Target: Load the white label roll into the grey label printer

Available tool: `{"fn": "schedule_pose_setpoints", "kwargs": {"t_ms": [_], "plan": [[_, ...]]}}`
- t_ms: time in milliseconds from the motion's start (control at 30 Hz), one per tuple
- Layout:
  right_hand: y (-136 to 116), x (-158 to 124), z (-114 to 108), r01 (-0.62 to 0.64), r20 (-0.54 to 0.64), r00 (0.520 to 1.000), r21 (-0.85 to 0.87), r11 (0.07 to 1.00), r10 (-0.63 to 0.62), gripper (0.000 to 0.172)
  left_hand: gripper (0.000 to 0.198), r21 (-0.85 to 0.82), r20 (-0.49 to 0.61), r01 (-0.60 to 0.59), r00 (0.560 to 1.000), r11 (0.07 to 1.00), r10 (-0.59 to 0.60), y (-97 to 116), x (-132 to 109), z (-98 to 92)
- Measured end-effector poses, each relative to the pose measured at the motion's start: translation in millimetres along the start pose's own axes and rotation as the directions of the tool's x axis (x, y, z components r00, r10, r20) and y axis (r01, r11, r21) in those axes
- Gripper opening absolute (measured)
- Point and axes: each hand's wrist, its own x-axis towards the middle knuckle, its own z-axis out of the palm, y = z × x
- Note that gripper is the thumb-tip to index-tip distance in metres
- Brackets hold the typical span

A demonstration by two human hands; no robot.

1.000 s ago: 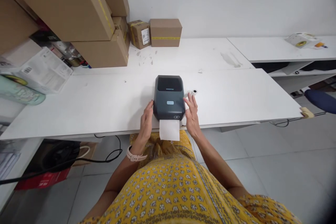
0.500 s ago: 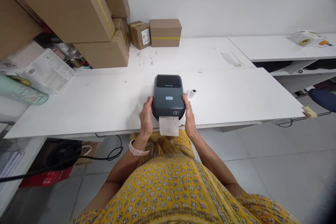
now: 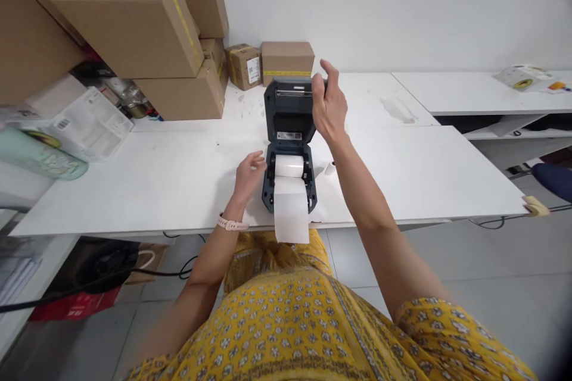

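Note:
A dark label printer (image 3: 268, 196) stands at the table's front edge with its lid (image 3: 292, 122) raised and tilted back. Inside lies a white label roll (image 3: 289, 165), and its paper strip (image 3: 291, 217) hangs out over the front. My right hand (image 3: 330, 108) is at the lid's upper right corner, thumb against the edge, other fingers partly hidden or bent upward. Beside the printer's left wall, my left hand (image 3: 249, 177) has its fingers loosely extended, the tips close to or touching the housing. A small white paper roll (image 3: 329, 169) lies right of the printer, partly hidden by my right forearm.
Cardboard boxes (image 3: 179, 92) are stacked at the back left, with two smaller ones, including a long box (image 3: 288, 59), against the wall. A mint-green bottle (image 3: 44, 152) lies far left. Under the table runs a black cable (image 3: 156, 272). A white box (image 3: 525, 78) sits far right.
The printer's lid has swung up and back, uncovering the label roll. My right hand has risen with it from the printer's side. My left hand has loosened from the left side.

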Motion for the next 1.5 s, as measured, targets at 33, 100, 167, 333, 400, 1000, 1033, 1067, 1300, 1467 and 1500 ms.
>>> {"fn": "schedule_pose_setpoints", "kwargs": {"t_ms": [33, 100, 167, 333, 400, 1000, 1033, 1067, 1300, 1467, 1500], "plan": [[3, 10, 3, -0.024, 0.016, 1.0, -0.005, 1.0, 0.024, 0.066, 0.051, 0.082, 0.025, 0.031, 0.999, 0.996, -0.033, -6, -2, 0.4], [9, 26, 7, -0.084, 0.066, 0.994, -0.009, 0.996, 0.084, 0.064, 0.055, 0.209, 0.089, 0.061, 0.993, 0.976, -0.081, -10, -4, 0.2], [14, 35, 6, -0.106, 0.107, 0.989, 0.006, 0.994, 0.104, 0.063, 0.058, 0.306, 0.162, 0.05, 0.981, 0.951, -0.104, -4, -4, -1.4], [15, -2, -13, 0.183, 0.033, 0.982, 0.042, 0.982, -0.184, 0.064, 0.063, 0.528, 0.292, -0.025, 0.944, 0.849, -0.154, 19, 5, -5.0], [14, -32, -18, 0.246, 0.209, 0.946, 0.046, 0.968, -0.25, 0.056, 0.062, 0.578, 0.325, -0.056, 0.931, 0.814, -0.166, 22, 9, -4.2], [30, -40, 21, 0.171, 0.912, 0.374, 0.107, 0.979, -0.165, 0.09, 0.045, 0.675, 0.337, -0.141, 0.932, 0.724, -0.131, 27, 8, -1.3], [31, -39, 7, 0.12, 0.89, 0.384, 0.215, 0.969, -0.244, 0.091, 0.045, 0.684, 0.328, -0.134, 0.935, 0.717, -0.138, 27, 7, -1.6], [33, -40, -11, 0.082, 0.855, 0.413, 0.308, 0.948, -0.314, 0.092, 0.046, 0.691, 0.318, -0.125, 0.937, 0.712, -0.144, 27, 6, -2.0], [97, -95, -147, -0.108, 0.617, 0.777, 0.329, 0.938, -0.127, 0.081, 0.045, 0.656, 0.307, -0.102, 0.941, 0.748, -0.141, 26, 4, -2.6], [168, -137, -155, -0.394, 0.538, 0.813, 0.227, 0.891, 0.222, 0.067, 0.047, 0.661, 0.315, -0.098, 0.936, 0.744, -0.157, 25, 6, -0.9], [181, -140, -148, -0.434, 0.527, 0.808, 0.233, 0.87, 0.262, 0.067, 0.049, 0.667, 0.311, -0.092, 0.936, 0.74, -0.163, 25, 7, -0.8]]}}
